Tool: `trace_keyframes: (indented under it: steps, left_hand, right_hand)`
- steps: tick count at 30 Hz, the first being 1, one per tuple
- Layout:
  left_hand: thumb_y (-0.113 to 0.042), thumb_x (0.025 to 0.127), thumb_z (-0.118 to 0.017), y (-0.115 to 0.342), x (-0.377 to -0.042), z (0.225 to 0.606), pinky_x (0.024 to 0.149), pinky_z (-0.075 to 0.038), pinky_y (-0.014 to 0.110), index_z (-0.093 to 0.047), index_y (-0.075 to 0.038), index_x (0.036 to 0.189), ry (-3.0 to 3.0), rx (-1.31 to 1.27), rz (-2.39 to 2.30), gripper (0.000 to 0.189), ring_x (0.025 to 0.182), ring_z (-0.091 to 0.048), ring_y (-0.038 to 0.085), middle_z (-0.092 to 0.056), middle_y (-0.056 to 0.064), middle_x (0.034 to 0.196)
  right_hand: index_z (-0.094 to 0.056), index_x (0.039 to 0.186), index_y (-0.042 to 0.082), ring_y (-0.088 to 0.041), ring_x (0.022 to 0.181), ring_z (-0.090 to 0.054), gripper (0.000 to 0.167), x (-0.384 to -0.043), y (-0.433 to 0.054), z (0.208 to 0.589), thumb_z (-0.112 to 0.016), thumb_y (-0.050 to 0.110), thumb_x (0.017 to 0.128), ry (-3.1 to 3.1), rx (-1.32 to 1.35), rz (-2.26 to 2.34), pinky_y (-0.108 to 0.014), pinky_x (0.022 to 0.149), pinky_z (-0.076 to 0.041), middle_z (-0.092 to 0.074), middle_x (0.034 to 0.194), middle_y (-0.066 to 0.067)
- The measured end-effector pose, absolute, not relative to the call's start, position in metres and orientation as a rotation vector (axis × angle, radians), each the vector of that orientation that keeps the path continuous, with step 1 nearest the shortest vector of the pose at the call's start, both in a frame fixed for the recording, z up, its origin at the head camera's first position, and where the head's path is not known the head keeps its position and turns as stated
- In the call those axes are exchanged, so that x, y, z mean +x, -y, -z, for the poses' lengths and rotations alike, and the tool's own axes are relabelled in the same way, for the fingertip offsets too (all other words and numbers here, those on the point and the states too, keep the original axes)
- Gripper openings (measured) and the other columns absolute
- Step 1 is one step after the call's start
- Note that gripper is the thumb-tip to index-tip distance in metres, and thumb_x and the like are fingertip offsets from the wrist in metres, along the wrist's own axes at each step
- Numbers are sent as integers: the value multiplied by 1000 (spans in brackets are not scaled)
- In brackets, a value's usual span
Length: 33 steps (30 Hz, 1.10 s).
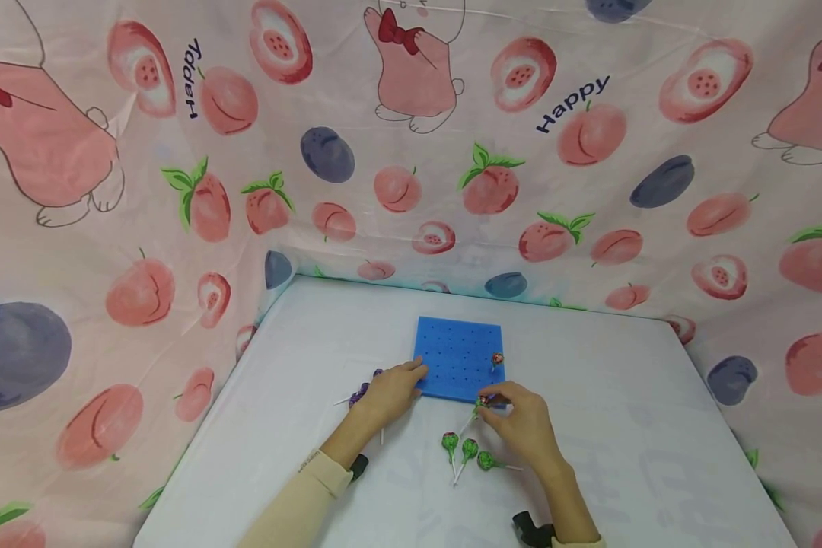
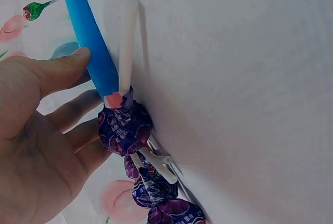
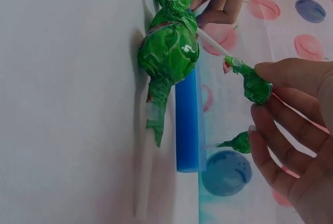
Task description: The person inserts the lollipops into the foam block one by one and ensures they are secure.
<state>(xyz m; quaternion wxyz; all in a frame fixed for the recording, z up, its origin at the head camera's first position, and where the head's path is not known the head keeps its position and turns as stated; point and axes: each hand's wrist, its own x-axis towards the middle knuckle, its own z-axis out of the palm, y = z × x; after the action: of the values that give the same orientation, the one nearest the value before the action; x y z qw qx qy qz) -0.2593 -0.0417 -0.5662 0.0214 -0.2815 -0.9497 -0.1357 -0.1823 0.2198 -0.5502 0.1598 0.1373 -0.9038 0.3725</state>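
A blue board [image 1: 457, 342] with rows of small holes lies flat on the table. My left hand [image 1: 397, 386] rests its fingertips at the board's left edge, with the thumb [image 2: 78, 60] against it. By that hand, purple-wrapped lollipops [image 2: 125, 128] lie on the table, partly hidden in the head view. At the board's front right corner, my right hand [image 1: 523, 418] pinches a green-wrapped lollipop [image 3: 257, 88] by its head, its stick slanting down and left. One lollipop [image 1: 497, 360] stands stick-down at the board's right side.
Three more green lollipops [image 1: 469, 447] lie in front of the board, between the forearms. The white table [image 1: 623, 426] is bordered at the back and sides by a pink fruit-print cloth [image 1: 397, 228]. Black wrist-camera pieces [image 1: 530, 528] sit under the forearms.
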Motion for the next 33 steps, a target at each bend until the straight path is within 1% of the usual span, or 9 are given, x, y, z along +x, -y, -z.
trace_keyframes:
  steps: [3, 6, 11, 17, 20, 24, 26, 28, 33]
  left_hand:
    - [-19, 100, -73, 42, -259, 566, 96, -59, 44, -66, -14, 131, 2948, -870, 423, 32, 129, -64, 29, -55, 12, 154]
    - [-19, 100, -72, 42, -259, 565, 97, -58, 44, -66, -14, 132, 2950, -870, 426, 33, 130, -63, 29, -55, 12, 154]
    - [-19, 100, -72, 43, -258, 565, 98, -58, 45, -66, -14, 133, 2947, -874, 435, 34, 131, -63, 30, -55, 13, 153]
    - [-18, 100, -72, 43, -258, 564, 98, -58, 45, -66, -13, 133, 2938, -880, 449, 34, 131, -63, 30, -55, 14, 153]
    - [-18, 101, -72, 43, -258, 565, 98, -58, 46, -66, -13, 133, 2940, -882, 457, 33, 131, -63, 31, -55, 14, 153]
    - [-17, 101, -71, 43, -259, 566, 99, -57, 46, -66, -13, 131, 2945, -884, 468, 31, 131, -62, 31, -54, 14, 154]
    - [-17, 101, -71, 43, -259, 566, 100, -57, 46, -66, -13, 130, 2946, -884, 473, 30, 131, -62, 31, -54, 14, 154]
    - [-17, 101, -71, 43, -259, 566, 99, -57, 46, -66, -13, 130, 2946, -885, 473, 30, 131, -62, 31, -54, 14, 154]
    - [-18, 101, -72, 43, -259, 566, 97, -58, 46, -66, -13, 130, 2934, -892, 448, 30, 130, -63, 31, -55, 14, 153]
  right_hand:
    - [-78, 107, 12, -20, 91, -74, 33, -184, -222, 550, -92, 7, 79, 2555, 403, -1049, -48, 80, -62, -75, 101, 3]
    - [-78, 107, 13, -20, 92, -74, 32, -185, -223, 549, -92, 8, 79, 2535, 393, -1009, -50, 81, -62, -76, 100, 3]
    - [-78, 107, 14, -18, 90, -74, 32, -186, -225, 547, -93, 9, 78, 2514, 345, -948, -49, 80, -62, -76, 100, 3]
    - [-78, 106, 14, -15, 88, -74, 34, -188, -228, 548, -93, 6, 77, 2487, 332, -956, -46, 79, -63, -75, 101, 2]
    - [-78, 106, 14, -13, 89, -74, 36, -189, -229, 548, -94, 6, 76, 2461, 339, -961, -40, 80, -63, -75, 102, 3]
    - [-78, 106, 14, -12, 91, -73, 36, -192, -230, 548, -94, 5, 75, 2429, 326, -949, -23, 83, -58, -75, 104, 3]
    - [-78, 106, 13, -13, 92, -73, 36, -193, -231, 548, -94, 4, 75, 2411, 318, -946, -17, 84, -55, -75, 104, 2]
    - [-78, 105, 12, -14, 92, -73, 35, -195, -231, 547, -94, 3, 75, 2393, 309, -946, -14, 84, -54, -75, 105, 1]
    - [-79, 105, 10, -18, 93, -73, 34, -198, -233, 546, -93, 1, 76, 2348, 285, -937, -16, 84, -54, -76, 105, -1]
